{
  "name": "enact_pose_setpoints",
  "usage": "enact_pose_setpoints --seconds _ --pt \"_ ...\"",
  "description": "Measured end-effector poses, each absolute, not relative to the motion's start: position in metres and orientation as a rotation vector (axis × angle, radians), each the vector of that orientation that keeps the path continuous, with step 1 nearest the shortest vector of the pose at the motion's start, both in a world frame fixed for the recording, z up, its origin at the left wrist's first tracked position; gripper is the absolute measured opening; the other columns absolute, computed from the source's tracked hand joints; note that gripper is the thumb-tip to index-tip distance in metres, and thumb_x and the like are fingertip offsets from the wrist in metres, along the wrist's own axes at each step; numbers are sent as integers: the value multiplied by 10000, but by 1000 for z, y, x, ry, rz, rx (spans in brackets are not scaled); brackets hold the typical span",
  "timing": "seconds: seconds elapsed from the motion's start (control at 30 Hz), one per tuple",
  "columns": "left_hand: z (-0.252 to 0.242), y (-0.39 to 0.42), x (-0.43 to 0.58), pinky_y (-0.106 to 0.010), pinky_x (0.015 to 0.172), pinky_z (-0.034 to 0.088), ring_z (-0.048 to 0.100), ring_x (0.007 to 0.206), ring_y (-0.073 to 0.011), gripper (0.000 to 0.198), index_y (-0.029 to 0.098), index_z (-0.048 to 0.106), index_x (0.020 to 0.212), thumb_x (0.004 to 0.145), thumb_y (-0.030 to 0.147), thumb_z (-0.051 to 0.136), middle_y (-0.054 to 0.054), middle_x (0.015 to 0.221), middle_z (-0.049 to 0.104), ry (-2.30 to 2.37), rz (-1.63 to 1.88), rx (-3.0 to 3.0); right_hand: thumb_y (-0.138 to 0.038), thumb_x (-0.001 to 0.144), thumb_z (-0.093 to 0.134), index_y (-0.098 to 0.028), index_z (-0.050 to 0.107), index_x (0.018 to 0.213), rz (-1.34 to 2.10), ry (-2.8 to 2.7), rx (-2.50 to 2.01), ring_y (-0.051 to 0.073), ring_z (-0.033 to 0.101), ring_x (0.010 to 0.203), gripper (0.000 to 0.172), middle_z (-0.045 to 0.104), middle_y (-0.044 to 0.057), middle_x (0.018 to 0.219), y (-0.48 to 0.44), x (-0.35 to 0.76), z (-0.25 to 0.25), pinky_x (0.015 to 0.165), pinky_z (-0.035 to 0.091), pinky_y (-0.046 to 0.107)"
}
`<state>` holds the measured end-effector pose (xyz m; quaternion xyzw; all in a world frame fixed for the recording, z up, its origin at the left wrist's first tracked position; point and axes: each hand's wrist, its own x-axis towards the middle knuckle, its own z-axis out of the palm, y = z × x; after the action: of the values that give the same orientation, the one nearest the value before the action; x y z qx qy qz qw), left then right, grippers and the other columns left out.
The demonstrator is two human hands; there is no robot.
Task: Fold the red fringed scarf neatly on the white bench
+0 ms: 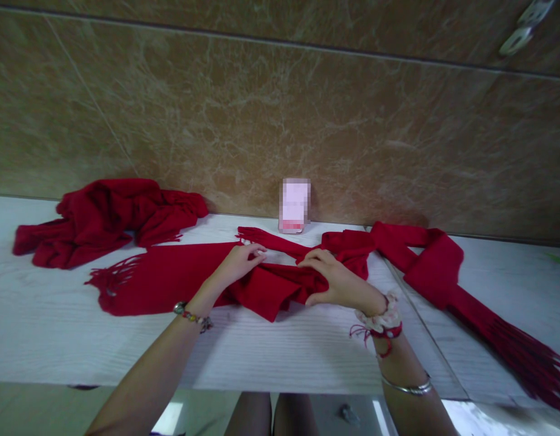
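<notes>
The red scarf [180,272] lies on the white table [261,357] in front of me, fringed end to my left, flat there, then folded and bunched between my hands. My left hand [241,261] rests palm down on it, thumb and fingers near each other; I can't tell whether they pinch the cloth. My right hand [334,281] arches over the bunched part, fingers toward the far side and thumb on the near side; how firmly it grips, I can't tell.

Just beyond my right hand, more red cloth [436,266] runs off to the right and ends in a long fringe; I can't tell whether it joins my scarf. A crumpled red heap [111,221] lies behind the flat end. Between the two, a phone [294,206] with a blurred front leans by the brown wall [261,121].

I wear a beaded bracelet [193,316] on my left wrist, and a pale scrunchie [383,312] and silver bangle [409,387] on my right arm.
</notes>
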<state>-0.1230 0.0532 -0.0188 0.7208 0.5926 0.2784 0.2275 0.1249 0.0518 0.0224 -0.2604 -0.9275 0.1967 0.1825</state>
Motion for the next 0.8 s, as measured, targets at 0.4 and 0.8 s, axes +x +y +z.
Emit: enact_pose_setpoints --seconds 0.4,0.8 --pt "-21 52 -112 -293 770 461 618 809 -168 193 176 639 892 723 222 561 -45 902 687 1508 908 1953 -83 659 666 -213 677 875 315 -2648 -690 240 444 1087 252 505 80 1129 66 145 14 937 377 470" --pt "-12 57 -153 -243 584 419 544 591 -149 307 167 636 925 679 207 456 24 602 576 2082 1063 1547 -173 810 530 -190 667 771 538 -2416 -513 140 568 813 144 604 33 803 60 141 29 749 485 301"
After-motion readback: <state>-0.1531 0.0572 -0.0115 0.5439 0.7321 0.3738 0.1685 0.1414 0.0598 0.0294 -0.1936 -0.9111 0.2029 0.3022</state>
